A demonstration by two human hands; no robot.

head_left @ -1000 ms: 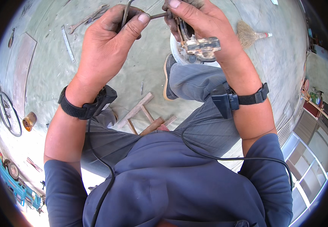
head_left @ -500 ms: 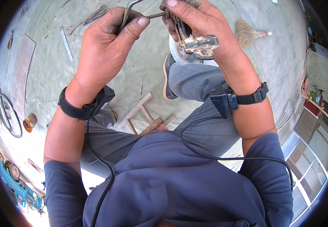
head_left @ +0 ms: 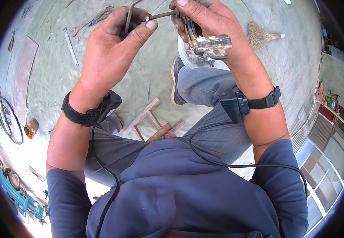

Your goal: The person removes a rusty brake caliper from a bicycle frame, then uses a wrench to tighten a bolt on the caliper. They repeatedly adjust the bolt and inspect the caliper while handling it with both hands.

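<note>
My left hand (head_left: 110,47) is closed at the upper edge, with a bent grey metal rod (head_left: 129,20) in its fingers. Beside its thumb tip is the shiny end of a thin rusty rod (head_left: 162,16). That rod runs across to a dirty metal assembly with a worn, crusted black block (head_left: 213,44), which my right hand (head_left: 215,20) grips. The assembly's exact kind is unclear. Its upper portion lies partly behind my right fingers, and the bent rod's top leaves the picture.
Below the assembly stands a white basin (head_left: 184,53) holding small parts. A straw broom (head_left: 259,35) lies at right. Wrenches (head_left: 90,22), a metal strip (head_left: 71,47) and a long board (head_left: 25,75) are on the floor at left. A wooden frame (head_left: 148,117) sits between my legs.
My left hand has shifted slightly, and the thin rod's shiny end now shows by its thumb. The bent rod has turned a little more upright. The black block has risen slightly.
</note>
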